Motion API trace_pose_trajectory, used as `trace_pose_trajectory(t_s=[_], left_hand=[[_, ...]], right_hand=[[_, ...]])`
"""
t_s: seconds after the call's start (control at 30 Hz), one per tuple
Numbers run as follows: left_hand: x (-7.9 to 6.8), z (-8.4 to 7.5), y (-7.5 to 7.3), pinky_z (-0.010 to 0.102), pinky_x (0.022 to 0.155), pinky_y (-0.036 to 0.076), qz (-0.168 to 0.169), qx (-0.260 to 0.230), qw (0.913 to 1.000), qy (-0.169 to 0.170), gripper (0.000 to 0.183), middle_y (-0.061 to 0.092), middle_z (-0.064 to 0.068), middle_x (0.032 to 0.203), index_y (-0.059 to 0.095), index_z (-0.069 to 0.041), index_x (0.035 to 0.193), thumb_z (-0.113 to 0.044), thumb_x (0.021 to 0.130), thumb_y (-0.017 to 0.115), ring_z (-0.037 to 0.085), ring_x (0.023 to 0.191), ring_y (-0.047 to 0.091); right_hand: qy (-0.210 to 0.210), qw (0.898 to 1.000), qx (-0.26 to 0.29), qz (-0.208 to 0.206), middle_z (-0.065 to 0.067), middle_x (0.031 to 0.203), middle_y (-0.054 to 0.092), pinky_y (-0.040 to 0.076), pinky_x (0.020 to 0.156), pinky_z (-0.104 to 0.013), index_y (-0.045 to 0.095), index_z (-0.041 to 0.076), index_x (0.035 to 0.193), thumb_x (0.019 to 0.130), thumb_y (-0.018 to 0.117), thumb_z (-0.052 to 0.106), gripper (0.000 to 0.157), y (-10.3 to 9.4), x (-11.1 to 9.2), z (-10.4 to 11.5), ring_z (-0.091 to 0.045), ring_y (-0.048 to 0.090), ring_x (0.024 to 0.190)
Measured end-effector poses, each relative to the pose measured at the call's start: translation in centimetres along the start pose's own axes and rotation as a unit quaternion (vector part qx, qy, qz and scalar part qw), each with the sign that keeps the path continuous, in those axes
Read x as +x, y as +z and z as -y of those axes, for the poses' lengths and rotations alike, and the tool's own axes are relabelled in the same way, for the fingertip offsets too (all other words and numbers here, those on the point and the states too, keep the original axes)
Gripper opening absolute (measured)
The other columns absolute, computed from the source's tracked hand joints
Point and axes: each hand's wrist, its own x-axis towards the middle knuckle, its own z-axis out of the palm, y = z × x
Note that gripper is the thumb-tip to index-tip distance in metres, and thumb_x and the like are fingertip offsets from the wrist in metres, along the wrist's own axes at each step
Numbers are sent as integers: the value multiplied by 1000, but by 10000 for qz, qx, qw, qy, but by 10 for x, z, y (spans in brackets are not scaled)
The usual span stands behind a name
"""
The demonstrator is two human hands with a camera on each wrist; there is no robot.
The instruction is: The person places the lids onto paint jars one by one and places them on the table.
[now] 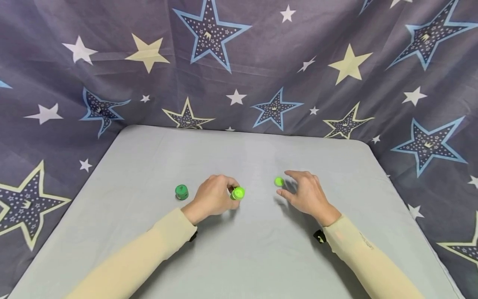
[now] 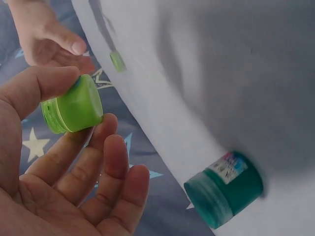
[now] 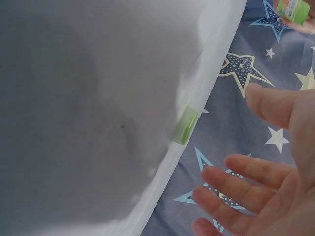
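My left hand [image 1: 213,194] pinches a small light green paint jar [image 1: 238,193] between thumb and fingers, above the table. In the head view its top faces up without a lid. The left wrist view shows the jar [image 2: 81,105] held at the thumb tip, the other fingers loosely bent below it. A light green lid [image 1: 279,181] lies on the table just left of my right hand [image 1: 309,193]. That hand hovers with thumb and fingers spread around the lid [image 3: 186,126], apart from it and holding nothing.
A closed dark green paint jar [image 1: 181,192] stands on the table left of my left hand. The pale grey cloth-covered table [image 1: 246,249] meets a star-patterned curtain [image 1: 261,74] at the back and sides. Dark bands sit at both wrists.
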Motion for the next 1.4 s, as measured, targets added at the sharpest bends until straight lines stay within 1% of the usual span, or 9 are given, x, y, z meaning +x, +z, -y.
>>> trace_pose_trajectory(t_s=[0.13,0.3,0.4,0.63,0.8,0.93,1.2,1.4], left_hand=[[-5,1,4,33,71,45,37,-37,10000,25,24,65,-13,81,79,-22,92,-13,72,88,15,79,55],[-10,4,6,32,70,45,42,-82,9999,44,26,66,-14,82,80,-22,95,-13,72,89,14,75,53],[-14,5,7,32,69,44,16,-103,9999,110,26,66,-14,83,80,-21,96,-13,72,88,14,73,52],[-22,5,7,33,69,44,-63,-118,9997,211,26,66,-14,84,80,-21,95,-13,71,88,13,72,52],[-27,6,9,32,68,45,-83,-76,9995,293,26,68,-10,86,80,-19,97,-13,73,88,12,74,53],[-30,8,11,32,68,46,-99,-86,9993,357,25,69,-8,87,80,-17,97,-12,73,88,11,74,54],[-35,10,12,31,66,48,-50,-83,9997,220,24,69,-11,87,80,-21,92,-12,71,89,11,76,54],[-37,10,13,31,64,48,-61,-131,9995,265,25,69,-9,88,80,-19,93,-11,71,88,11,73,53]], right_hand=[[20,9999,79,60,-19,129,68,41,103,-60,66,0,133,84,85,37,64,2,4,-1,-43,62,119],[23,9999,90,81,-19,129,68,43,104,-58,66,-1,131,83,86,36,64,5,9,-4,-43,63,117],[61,9999,33,125,-19,128,69,43,103,-58,67,0,131,83,86,35,63,6,12,-6,-43,62,117],[147,9995,-166,245,-22,125,69,43,100,-61,68,-1,128,82,87,33,61,8,17,-6,-44,62,116],[300,9983,-269,428,-22,126,68,42,99,-58,68,-1,128,83,87,32,59,10,20,-3,-43,61,114],[309,9970,-404,579,-21,126,68,41,98,-57,69,0,128,85,85,31,55,13,22,-1,-42,61,112],[373,9939,-657,808,-18,121,69,42,93,-54,69,2,128,88,83,29,50,17,26,1,-39,60,109],[398,9925,-749,877,-15,117,70,42,89,-51,71,4,126,88,82,25,44,20,29,2,-36,60,104]])
